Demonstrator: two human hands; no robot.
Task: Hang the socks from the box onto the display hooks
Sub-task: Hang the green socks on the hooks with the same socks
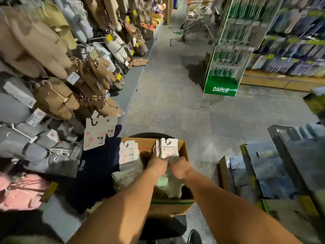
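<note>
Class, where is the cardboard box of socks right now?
In the head view, the cardboard box sits low and centre, right of the sock display, with both hands reaching into it.

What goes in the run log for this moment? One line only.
stage: picking from box | left hand: grips sock bundle | right hand: grips same bundle | hung: not yet

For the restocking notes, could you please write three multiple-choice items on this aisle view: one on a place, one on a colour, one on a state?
1. Where does the cardboard box sit?
A. right in front of the person
B. on the right-hand shelves
C. far down the aisle

2. What colour is the base of the Darlie stand?
A. red
B. green
C. yellow

3. What are the left hand and right hand doing?
A. hanging idle
B. gripping sock packs in the box
C. pushing a trolley

Key: 1 A, both forearms reach straight into it; 2 B, green panel with white lettering; 3 B, both fists close around the packs.
</note>
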